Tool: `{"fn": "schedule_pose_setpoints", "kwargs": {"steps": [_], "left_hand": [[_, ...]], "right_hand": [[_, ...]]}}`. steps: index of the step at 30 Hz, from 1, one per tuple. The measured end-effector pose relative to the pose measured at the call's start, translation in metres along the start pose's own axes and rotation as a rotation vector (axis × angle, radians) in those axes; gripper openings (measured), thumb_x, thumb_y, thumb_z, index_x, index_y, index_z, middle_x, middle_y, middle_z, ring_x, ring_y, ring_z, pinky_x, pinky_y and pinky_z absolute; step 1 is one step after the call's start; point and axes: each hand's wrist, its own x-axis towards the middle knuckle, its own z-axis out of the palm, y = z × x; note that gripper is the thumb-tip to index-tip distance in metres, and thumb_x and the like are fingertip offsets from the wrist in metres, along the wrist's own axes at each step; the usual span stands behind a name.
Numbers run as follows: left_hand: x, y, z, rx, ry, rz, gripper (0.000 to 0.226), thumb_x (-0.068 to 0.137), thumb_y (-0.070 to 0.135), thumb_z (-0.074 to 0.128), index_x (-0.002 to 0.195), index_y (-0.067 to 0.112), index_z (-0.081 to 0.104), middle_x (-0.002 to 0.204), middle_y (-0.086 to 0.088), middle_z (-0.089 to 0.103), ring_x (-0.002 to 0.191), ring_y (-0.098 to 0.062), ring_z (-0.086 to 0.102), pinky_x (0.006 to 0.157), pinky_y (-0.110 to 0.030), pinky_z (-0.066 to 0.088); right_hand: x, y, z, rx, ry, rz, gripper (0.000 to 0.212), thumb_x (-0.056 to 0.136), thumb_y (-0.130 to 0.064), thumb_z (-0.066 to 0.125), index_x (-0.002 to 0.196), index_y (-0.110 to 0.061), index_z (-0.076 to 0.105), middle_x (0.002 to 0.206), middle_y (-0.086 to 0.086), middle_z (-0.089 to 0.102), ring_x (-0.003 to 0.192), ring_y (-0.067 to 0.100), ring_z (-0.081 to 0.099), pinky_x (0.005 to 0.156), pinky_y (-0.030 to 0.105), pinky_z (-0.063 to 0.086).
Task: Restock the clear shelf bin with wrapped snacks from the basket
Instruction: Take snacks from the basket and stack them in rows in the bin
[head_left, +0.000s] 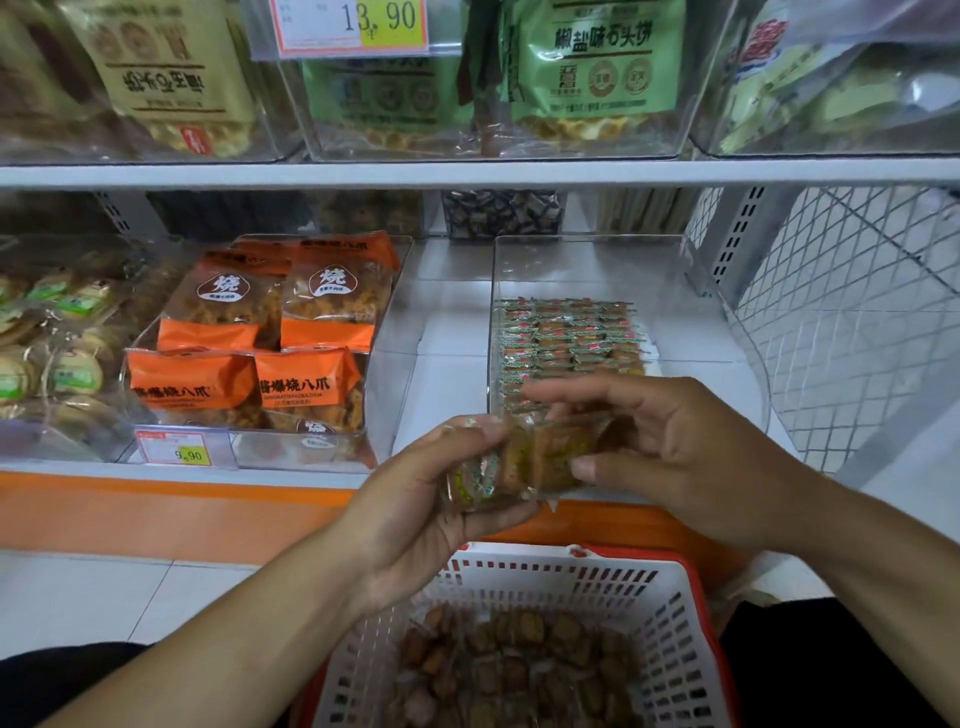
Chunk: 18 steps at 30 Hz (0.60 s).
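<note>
Left hand (415, 499) and right hand (691, 457), forearms reaching up from below, clamp a row of snacks (524, 462) between them, above the basket (639, 613) and before the bin (727, 291). Wrappers blurred; basket's near edge cut off.

Clear shelf bin (737, 291): transparent rigid plastic, glossy, smooth walls. Wrapped snacks (524, 460): thin clear film, crinkled and shiny. Basket (670, 613): white moulded plastic, perforated, matt, with a red plastic rim. Orange packets (270, 332): glossy printed film with clear windows. Shelf (467, 174): smooth painted metal, pale grey. Side panel (852, 322): white coated wire mesh. Price tag (179, 448): paper behind a clear plastic holder
</note>
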Motion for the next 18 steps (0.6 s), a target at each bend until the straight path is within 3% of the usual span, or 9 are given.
{"fn": "schedule_pose_setpoints", "kwargs": {"steps": [3, 5, 7, 9, 12, 16, 18], "left_hand": [[-0.004, -0.003, 0.006, 0.142, 0.003, -0.054, 0.028, 0.074, 0.027, 0.080, 0.099, 0.014, 0.077, 0.102, -0.015, 0.074, 0.087, -0.026, 0.075, 0.066, -0.034, 0.062], [-0.005, -0.005, 0.008, 0.190, -0.003, -0.101, 0.027, 0.072, 0.035, 0.078, 0.093, 0.018, 0.080, 0.099, -0.012, 0.076, 0.082, -0.022, 0.076, 0.063, -0.030, 0.062], [-0.004, -0.004, 0.007, 0.202, -0.060, -0.139, 0.028, 0.076, 0.036, 0.083, 0.098, 0.020, 0.081, 0.109, -0.010, 0.076, 0.089, -0.020, 0.075, 0.070, -0.030, 0.062], [-0.003, -0.001, 0.004, 0.187, -0.138, -0.130, 0.026, 0.078, 0.023, 0.085, 0.103, 0.019, 0.080, 0.112, -0.010, 0.074, 0.094, -0.020, 0.073, 0.076, -0.027, 0.061], [-0.002, 0.005, 0.002, 0.208, -0.215, -0.032, 0.041, 0.073, -0.006, 0.076, 0.106, 0.019, 0.077, 0.107, -0.015, 0.071, 0.098, -0.026, 0.071, 0.075, -0.025, 0.059], [-0.002, 0.007, 0.003, 0.244, -0.135, 0.067, 0.034, 0.076, -0.002, 0.072, 0.106, 0.012, 0.065, 0.082, -0.011, 0.069, 0.066, -0.017, 0.067, 0.053, -0.024, 0.053], [-0.002, 0.006, 0.002, 0.269, -0.117, 0.057, 0.030, 0.077, 0.005, 0.074, 0.104, 0.012, 0.064, 0.081, -0.012, 0.068, 0.062, -0.018, 0.064, 0.049, -0.023, 0.049]], "right_hand": [[0.002, -0.001, -0.003, -0.067, -0.141, 0.051, 0.056, 0.081, -0.005, 0.077, 0.128, -0.033, 0.066, 0.124, -0.013, 0.068, 0.122, 0.010, 0.062, 0.105, 0.036, 0.051], [0.002, 0.000, -0.004, -0.064, -0.206, 0.098, 0.059, 0.080, 0.000, 0.080, 0.130, -0.028, 0.064, 0.126, -0.016, 0.067, 0.124, 0.008, 0.061, 0.106, 0.032, 0.049], [0.003, 0.003, -0.007, -0.099, -0.258, 0.138, 0.063, 0.079, -0.005, 0.082, 0.134, -0.026, 0.061, 0.131, -0.017, 0.065, 0.126, 0.004, 0.058, 0.107, 0.027, 0.047], [0.003, 0.005, -0.011, -0.067, -0.249, 0.182, 0.065, 0.078, -0.011, 0.082, 0.137, -0.025, 0.059, 0.132, -0.013, 0.066, 0.125, 0.004, 0.059, 0.104, 0.023, 0.048], [0.003, 0.006, -0.016, 0.217, -0.181, 0.231, 0.060, 0.077, -0.007, 0.076, 0.134, -0.018, 0.061, 0.127, 0.001, 0.070, 0.121, 0.014, 0.063, 0.097, 0.023, 0.051], [0.003, 0.008, -0.015, 0.386, -0.135, 0.240, 0.056, 0.072, -0.002, 0.077, 0.124, -0.018, 0.066, 0.113, 0.005, 0.072, 0.110, 0.021, 0.068, 0.091, 0.028, 0.055], [0.002, 0.007, -0.015, 0.360, -0.137, 0.227, 0.061, 0.070, -0.002, 0.080, 0.126, -0.020, 0.065, 0.114, 0.006, 0.072, 0.106, 0.026, 0.069, 0.089, 0.031, 0.057]]}}
